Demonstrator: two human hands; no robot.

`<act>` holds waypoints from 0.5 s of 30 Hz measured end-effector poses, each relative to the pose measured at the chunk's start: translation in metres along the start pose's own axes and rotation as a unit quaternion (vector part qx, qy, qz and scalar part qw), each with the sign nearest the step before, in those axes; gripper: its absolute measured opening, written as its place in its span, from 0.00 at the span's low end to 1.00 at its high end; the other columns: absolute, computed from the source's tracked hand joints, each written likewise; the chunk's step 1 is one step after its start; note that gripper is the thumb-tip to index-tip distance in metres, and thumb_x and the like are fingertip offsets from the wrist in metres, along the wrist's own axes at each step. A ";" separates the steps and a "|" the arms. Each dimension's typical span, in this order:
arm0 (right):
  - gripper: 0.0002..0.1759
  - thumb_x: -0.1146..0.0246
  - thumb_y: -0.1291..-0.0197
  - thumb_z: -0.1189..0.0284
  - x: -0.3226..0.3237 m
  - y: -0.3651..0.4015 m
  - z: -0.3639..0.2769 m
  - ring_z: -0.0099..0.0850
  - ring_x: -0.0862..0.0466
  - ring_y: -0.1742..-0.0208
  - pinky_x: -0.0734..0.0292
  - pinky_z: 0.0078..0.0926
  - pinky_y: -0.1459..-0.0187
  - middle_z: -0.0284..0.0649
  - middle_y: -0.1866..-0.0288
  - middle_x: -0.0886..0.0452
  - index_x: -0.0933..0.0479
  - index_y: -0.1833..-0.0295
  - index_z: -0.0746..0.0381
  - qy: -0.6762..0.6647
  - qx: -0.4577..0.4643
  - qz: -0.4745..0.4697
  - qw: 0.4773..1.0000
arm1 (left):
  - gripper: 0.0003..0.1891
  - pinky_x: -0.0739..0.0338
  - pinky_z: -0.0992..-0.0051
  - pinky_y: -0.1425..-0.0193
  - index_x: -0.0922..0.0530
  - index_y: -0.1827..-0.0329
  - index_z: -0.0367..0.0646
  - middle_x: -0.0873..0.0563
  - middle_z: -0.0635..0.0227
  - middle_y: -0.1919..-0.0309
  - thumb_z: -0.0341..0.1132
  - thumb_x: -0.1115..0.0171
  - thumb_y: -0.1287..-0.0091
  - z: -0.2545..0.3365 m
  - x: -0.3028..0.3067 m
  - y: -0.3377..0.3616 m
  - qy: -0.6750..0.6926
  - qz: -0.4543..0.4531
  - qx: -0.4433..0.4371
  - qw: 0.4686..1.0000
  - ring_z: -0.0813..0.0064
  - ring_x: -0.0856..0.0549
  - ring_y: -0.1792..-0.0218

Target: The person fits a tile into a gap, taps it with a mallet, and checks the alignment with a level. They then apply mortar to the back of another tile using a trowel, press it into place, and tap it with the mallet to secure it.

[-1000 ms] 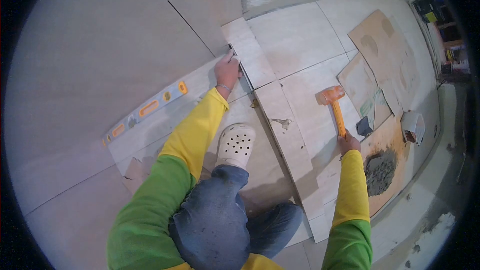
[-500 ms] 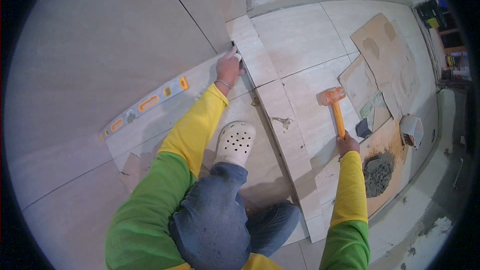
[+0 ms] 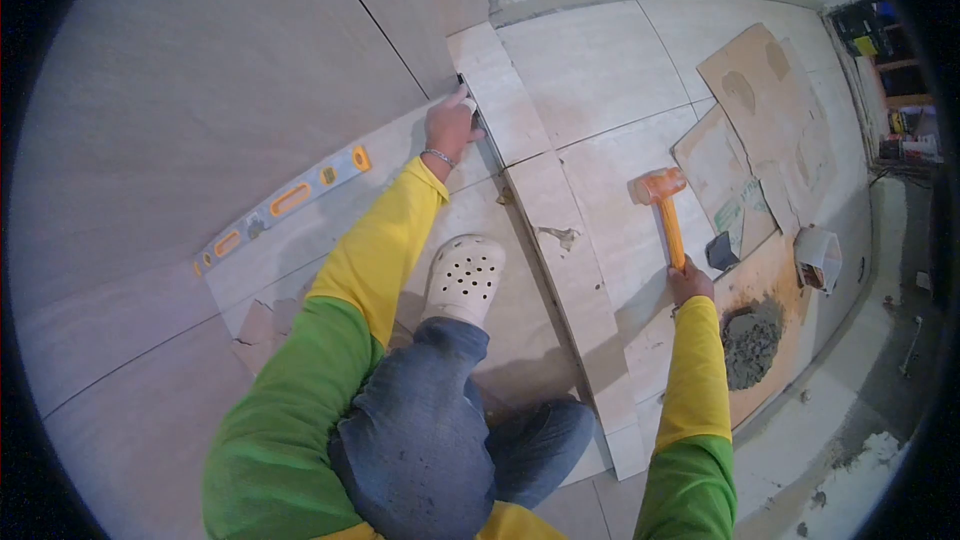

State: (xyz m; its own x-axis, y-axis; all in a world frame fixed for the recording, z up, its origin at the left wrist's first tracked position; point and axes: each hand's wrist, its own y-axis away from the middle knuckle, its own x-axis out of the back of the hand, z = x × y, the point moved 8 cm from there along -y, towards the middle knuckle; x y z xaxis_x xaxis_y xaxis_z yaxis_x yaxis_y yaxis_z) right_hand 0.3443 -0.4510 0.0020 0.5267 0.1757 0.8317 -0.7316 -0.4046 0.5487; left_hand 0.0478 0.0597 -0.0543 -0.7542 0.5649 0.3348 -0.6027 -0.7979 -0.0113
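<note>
My right hand [image 3: 692, 283] is closed round the lower handle of an orange mallet [image 3: 672, 225], whose head is raised over the pale floor tiles. At the inner edge of a narrow tile strip [image 3: 556, 202], by the wall corner, my left hand [image 3: 452, 127] has its fingers bent around something small and whitish that I cannot make out. The fingertips reach the dark gap beside the strip. A spirit level [image 3: 290, 202] with yellow-orange ends lies along the foot of the wall, left of that hand.
A white clog [image 3: 466, 278] on my foot stands between my arms. On the right are cardboard sheets [image 3: 775, 105], a dark block [image 3: 721, 251], a white container [image 3: 818, 258] and a heap of wet mortar [image 3: 752, 345] on a board. A broken tile piece [image 3: 258, 337] lies at left.
The whole view has shifted slightly, so everything sits a little further left. Both hands keep nearly the same places, and the mallet stays raised.
</note>
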 end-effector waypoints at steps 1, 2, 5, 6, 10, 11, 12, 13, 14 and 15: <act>0.31 0.42 0.42 0.51 0.002 0.000 -0.002 0.52 0.17 0.50 0.23 0.48 0.48 0.52 0.53 0.17 0.30 0.32 0.43 0.001 0.000 0.000 1.000 | 0.10 0.11 0.68 0.61 0.23 0.53 0.25 0.31 0.59 0.30 0.22 0.46 0.35 0.013 -0.003 0.002 -0.119 -0.042 0.000 0.992 0.72 0.16 0.60; 0.30 0.42 0.41 0.51 0.003 0.000 -0.004 0.53 0.18 0.50 0.24 0.48 0.48 0.53 0.53 0.17 0.30 0.33 0.44 0.020 -0.001 -0.004 1.000 | 0.13 0.11 0.68 0.61 0.24 0.49 0.25 0.30 0.59 0.30 0.22 0.48 0.35 0.025 -0.006 0.006 -0.236 -0.084 0.000 0.968 0.71 0.16 0.60; 0.29 0.43 0.41 0.51 0.009 0.007 -0.012 0.54 0.18 0.50 0.24 0.50 0.49 0.53 0.53 0.17 0.30 0.34 0.45 0.030 0.003 -0.008 1.000 | 0.18 0.11 0.67 0.61 0.26 0.42 0.28 0.27 0.60 0.34 0.21 0.51 0.34 0.048 0.003 0.017 0.292 0.069 0.178 0.937 0.71 0.16 0.60; 0.29 0.43 0.41 0.51 0.010 0.008 -0.013 0.54 0.18 0.50 0.24 0.50 0.49 0.53 0.54 0.17 0.30 0.34 0.46 0.021 0.008 -0.008 1.000 | 0.18 0.11 0.67 0.61 0.26 0.42 0.28 0.27 0.60 0.34 0.21 0.51 0.34 0.049 0.002 0.017 0.293 0.070 0.179 0.937 0.71 0.16 0.60; 0.28 0.43 0.41 0.51 0.006 0.006 -0.010 0.54 0.18 0.51 0.24 0.50 0.49 0.53 0.54 0.17 0.30 0.35 0.46 0.016 -0.001 -0.015 1.000 | 0.21 0.11 0.65 0.60 0.27 0.37 0.32 0.24 0.62 0.38 0.22 0.52 0.35 0.043 0.002 0.019 0.326 0.078 0.206 0.919 0.70 0.16 0.60; 0.28 0.43 0.41 0.51 0.006 0.005 -0.009 0.54 0.18 0.51 0.24 0.50 0.50 0.53 0.54 0.17 0.29 0.35 0.46 0.014 0.001 -0.005 1.000 | 0.22 0.11 0.65 0.60 0.27 0.36 0.33 0.23 0.62 0.38 0.21 0.52 0.35 0.043 0.002 0.019 0.314 0.074 0.201 0.925 0.70 0.16 0.60; 0.28 0.43 0.41 0.51 0.007 0.006 -0.009 0.54 0.18 0.51 0.24 0.50 0.50 0.53 0.54 0.16 0.29 0.35 0.46 0.011 0.003 0.005 1.000 | 0.22 0.11 0.65 0.60 0.27 0.36 0.33 0.23 0.62 0.38 0.21 0.52 0.35 0.046 0.003 0.019 0.315 0.075 0.201 0.925 0.70 0.16 0.60; 0.28 0.43 0.41 0.51 0.007 0.006 -0.008 0.54 0.18 0.51 0.24 0.50 0.50 0.53 0.54 0.16 0.29 0.35 0.46 0.012 0.004 0.005 1.000 | 0.21 0.12 0.66 0.59 0.27 0.37 0.33 0.23 0.62 0.38 0.22 0.52 0.35 0.049 0.003 0.019 0.318 0.078 0.205 0.922 0.70 0.16 0.60; 0.28 0.42 0.41 0.51 0.006 0.005 -0.008 0.54 0.18 0.51 0.24 0.50 0.50 0.53 0.54 0.16 0.29 0.35 0.46 0.011 0.003 0.002 1.000 | 0.21 0.12 0.66 0.59 0.26 0.38 0.33 0.24 0.62 0.38 0.22 0.51 0.35 0.052 0.004 0.020 0.322 0.081 0.210 0.920 0.70 0.16 0.60; 0.29 0.42 0.41 0.52 0.008 0.007 -0.011 0.53 0.18 0.51 0.24 0.50 0.50 0.53 0.54 0.16 0.29 0.35 0.46 0.010 0.003 -0.002 1.000 | 0.21 0.12 0.66 0.59 0.26 0.38 0.33 0.24 0.62 0.38 0.22 0.51 0.35 0.055 0.005 0.020 0.322 0.082 0.209 0.920 0.70 0.16 0.60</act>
State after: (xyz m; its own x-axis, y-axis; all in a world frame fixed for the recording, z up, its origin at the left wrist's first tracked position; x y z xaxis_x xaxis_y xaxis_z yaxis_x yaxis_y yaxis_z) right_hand 0.3387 -0.4424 0.0134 0.5203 0.1949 0.8315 -0.7275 -0.4087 0.5510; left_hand 0.0464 0.0349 -0.0013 -0.9050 0.3306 -0.2678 -0.4162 -0.8184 0.3962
